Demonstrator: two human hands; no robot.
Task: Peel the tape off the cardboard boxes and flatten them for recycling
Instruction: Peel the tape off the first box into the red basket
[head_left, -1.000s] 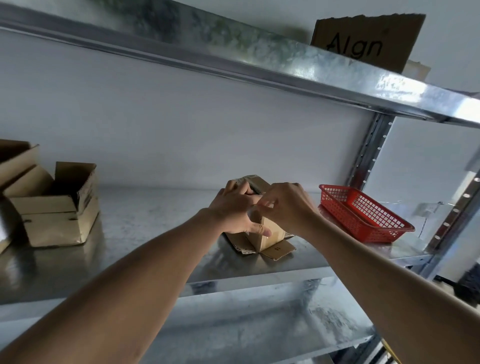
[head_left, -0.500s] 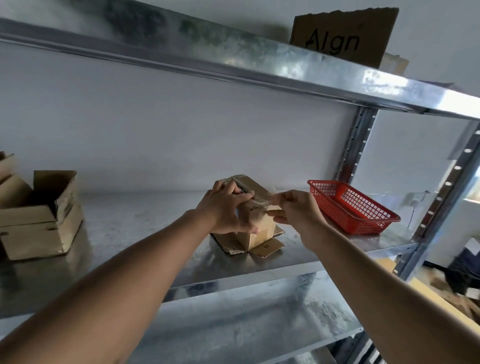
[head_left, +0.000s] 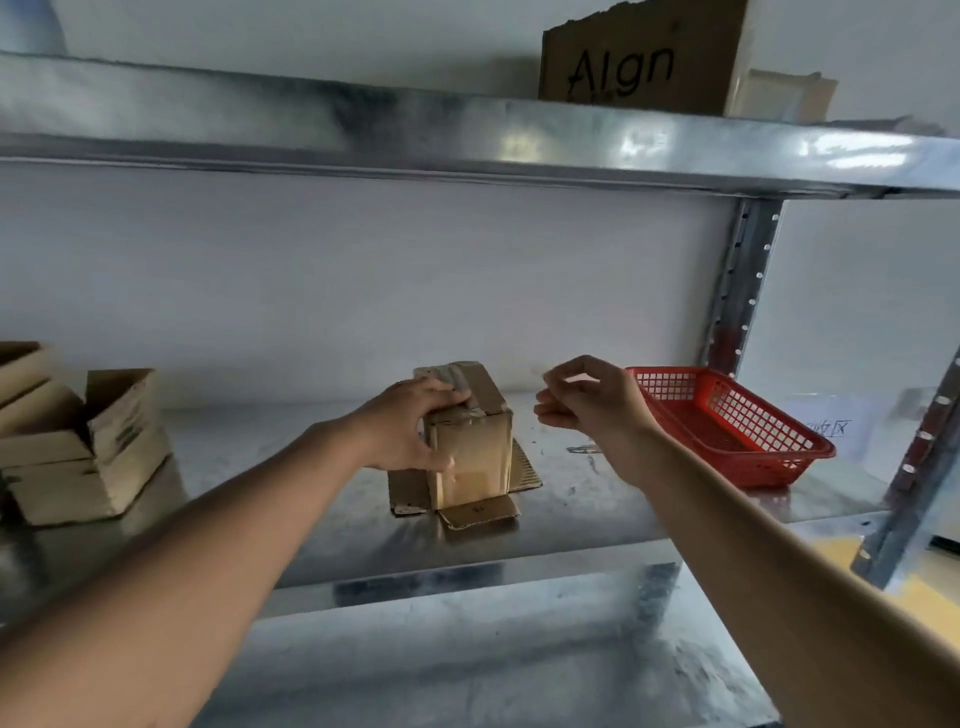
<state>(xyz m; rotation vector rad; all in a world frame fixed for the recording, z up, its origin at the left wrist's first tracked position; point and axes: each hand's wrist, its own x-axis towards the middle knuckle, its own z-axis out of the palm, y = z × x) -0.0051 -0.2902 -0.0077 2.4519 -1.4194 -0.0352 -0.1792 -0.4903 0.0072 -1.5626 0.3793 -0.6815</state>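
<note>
Galvanised steel shelf (head_left: 597, 499), white wall: 1 small brown cardboard box (head_left: 470, 457).
Our left hand (head_left: 410, 423) grips it; our right hand (head_left: 587, 397), raised beside it, pinches its fingertips together, contents indiscernible.

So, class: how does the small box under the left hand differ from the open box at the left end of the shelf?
The small box stands upright with tape across its closed top, gripped by the left hand; the open box lies tilted, flaps apart, untouched. The small box sits mid-shelf on spread flaps; the open box rests against other cartons. Both are brown cardboard, unflattened.

Left hand (head_left: 410, 423) gripping, right hand (head_left: 587, 400) pinched
</note>
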